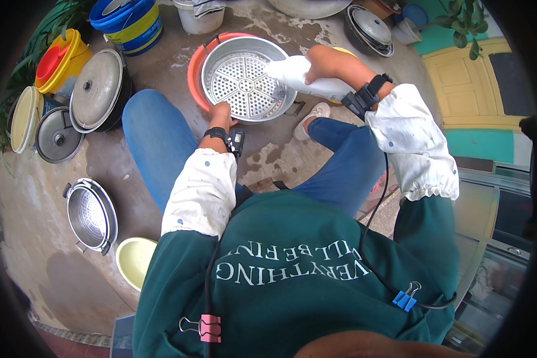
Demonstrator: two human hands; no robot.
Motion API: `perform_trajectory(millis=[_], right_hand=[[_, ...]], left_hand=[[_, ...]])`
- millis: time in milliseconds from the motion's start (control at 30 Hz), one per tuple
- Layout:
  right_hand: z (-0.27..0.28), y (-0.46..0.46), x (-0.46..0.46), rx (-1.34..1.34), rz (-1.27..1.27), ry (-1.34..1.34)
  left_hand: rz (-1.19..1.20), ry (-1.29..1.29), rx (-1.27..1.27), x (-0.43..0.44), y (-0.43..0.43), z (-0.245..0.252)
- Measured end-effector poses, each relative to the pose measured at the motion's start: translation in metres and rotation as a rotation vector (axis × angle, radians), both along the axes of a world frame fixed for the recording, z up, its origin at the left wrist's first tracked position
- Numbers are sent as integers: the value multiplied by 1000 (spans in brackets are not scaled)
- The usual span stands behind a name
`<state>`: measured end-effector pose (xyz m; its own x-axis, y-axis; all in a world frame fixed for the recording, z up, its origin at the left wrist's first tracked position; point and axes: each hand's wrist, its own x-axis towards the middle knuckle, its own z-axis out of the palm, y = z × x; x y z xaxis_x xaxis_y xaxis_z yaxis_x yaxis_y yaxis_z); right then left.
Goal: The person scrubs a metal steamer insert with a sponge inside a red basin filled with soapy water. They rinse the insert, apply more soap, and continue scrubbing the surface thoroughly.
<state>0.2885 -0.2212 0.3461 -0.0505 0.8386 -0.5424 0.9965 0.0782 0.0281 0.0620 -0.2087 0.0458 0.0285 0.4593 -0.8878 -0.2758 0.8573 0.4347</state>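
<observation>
An aluminium steamer pot (pixel 246 115) with a perforated bottom sits tilted over an orange plastic basin (pixel 194 80) on the wet concrete. My left hand (pixel 221 114) grips the pot's near left rim. A white plastic bottle (pixel 324 87) is in my right hand (pixel 324 62), tipped so that its neck hangs over the right side of the pot. Whether liquid is coming out cannot be told. Part of a yellow object (pixel 343 52) shows behind the bottle and my right hand, mostly hidden.
To the left stand a lidded black pot (pixel 96 89), a grey lid (pixel 59 136) and a yellow bucket (pixel 74 56). A blue bucket (pixel 138 31) and a white bucket (pixel 201 20) are farther back. Nearer lie stacked steamer pots (pixel 109 206) and a pale yellow basin (pixel 136 262).
</observation>
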Motion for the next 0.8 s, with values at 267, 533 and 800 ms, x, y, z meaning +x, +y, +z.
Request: perform_trajectory(millis=[267,533,800], right_hand=[[22,15,-34,-4,91,-197],[62,29,-70,-40,53,-290],[102,42,-79,14,111,-398]], left_hand=[[-88,52,23,-2,1,-21],[-202,106,66,-4,2,-26],[-191,31,32,-7,-2,-17]])
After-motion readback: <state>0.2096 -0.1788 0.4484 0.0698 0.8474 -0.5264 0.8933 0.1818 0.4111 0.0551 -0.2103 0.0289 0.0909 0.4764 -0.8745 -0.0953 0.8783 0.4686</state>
